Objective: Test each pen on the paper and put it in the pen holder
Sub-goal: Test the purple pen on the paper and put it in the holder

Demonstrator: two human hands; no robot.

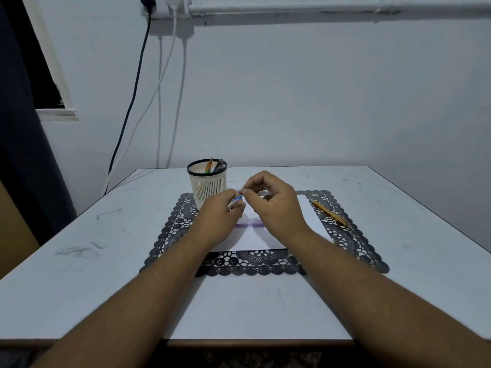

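My left hand [221,212] grips a white pen with a blue end [236,201] over the white paper [308,219]. My right hand [273,201] pinches the pen's blue tip with thumb and forefinger. A cream slotted pen holder [207,185] with a black rim stands just behind my left hand, with a few pens [214,166] in it. A purple pen [249,224] lies on the paper, partly hidden beneath my hands. An orange pen [330,214] lies on the mat right of the paper.
The paper rests on a dark lace placemat [353,248] on a white table [79,248]. Cables [159,102] hang down the wall behind the table's left rear corner. The table's front edge is near my forearms.
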